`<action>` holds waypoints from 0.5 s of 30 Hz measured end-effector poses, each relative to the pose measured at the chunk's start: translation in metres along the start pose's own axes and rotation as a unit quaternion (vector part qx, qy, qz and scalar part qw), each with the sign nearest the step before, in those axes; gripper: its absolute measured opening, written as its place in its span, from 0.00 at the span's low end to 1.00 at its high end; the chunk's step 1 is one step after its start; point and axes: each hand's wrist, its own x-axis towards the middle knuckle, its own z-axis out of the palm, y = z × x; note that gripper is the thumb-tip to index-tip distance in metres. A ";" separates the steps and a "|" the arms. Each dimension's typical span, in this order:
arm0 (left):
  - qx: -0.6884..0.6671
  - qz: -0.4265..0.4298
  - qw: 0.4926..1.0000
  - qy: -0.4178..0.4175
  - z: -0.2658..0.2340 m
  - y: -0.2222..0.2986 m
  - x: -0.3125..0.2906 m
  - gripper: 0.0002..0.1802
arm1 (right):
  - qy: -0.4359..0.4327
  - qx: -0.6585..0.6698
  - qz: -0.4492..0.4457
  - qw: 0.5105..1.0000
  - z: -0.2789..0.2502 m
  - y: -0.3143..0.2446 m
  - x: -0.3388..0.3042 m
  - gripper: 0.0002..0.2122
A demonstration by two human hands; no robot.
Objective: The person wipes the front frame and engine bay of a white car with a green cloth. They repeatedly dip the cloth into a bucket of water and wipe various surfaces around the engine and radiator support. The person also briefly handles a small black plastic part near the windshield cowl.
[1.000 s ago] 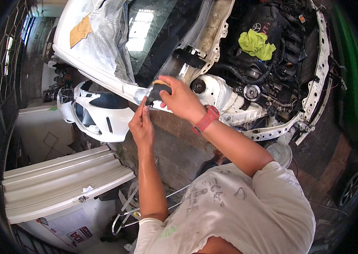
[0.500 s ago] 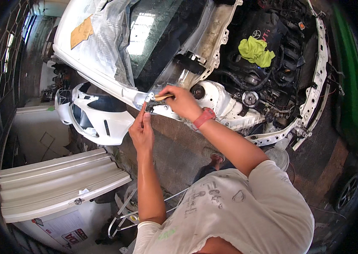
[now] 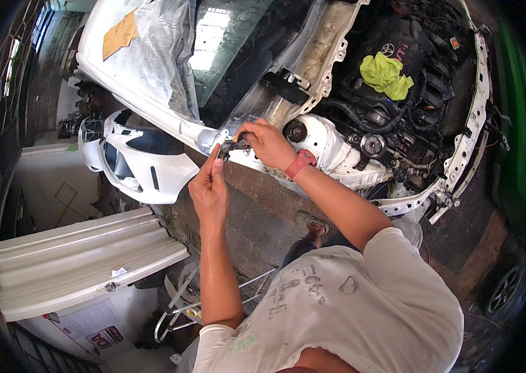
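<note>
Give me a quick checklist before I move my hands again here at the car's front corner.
1. Left hand placed at the small black part on the white painted car body: ok, fingers extended up beside it.
2. Right hand gripping securely: cannot tell, its curled fingers hide the hold.
3. Crumpled lime-green cloth out of the way: ok, it lies on the black engine, apart from both hands.
4. Red wristband off: not ok, it's on the right wrist.
5. Dark windshield glass fully covered: not ok, bare glass shows beside the translucent plastic sheeting.
</note>
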 end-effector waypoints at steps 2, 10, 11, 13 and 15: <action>0.004 0.000 1.000 0.005 0.001 0.002 0.002 0.22 | 0.036 0.057 -0.062 0.996 0.000 0.013 0.000 0.14; 0.009 0.002 1.000 0.002 0.000 0.007 0.000 0.22 | 0.080 -0.021 0.082 0.993 -0.008 0.022 -0.014 0.10; -0.009 0.009 1.000 -0.009 0.000 0.006 -0.001 0.23 | 0.090 0.033 -0.013 0.995 -0.005 0.020 -0.013 0.09; 0.013 -0.017 1.000 -0.013 -0.002 0.006 0.000 0.23 | 0.065 0.004 0.000 0.998 -0.004 0.018 -0.012 0.09; 0.013 -0.007 1.000 -0.014 -0.002 0.003 0.001 0.24 | 0.039 -0.066 -0.001 0.997 -0.009 0.016 -0.012 0.11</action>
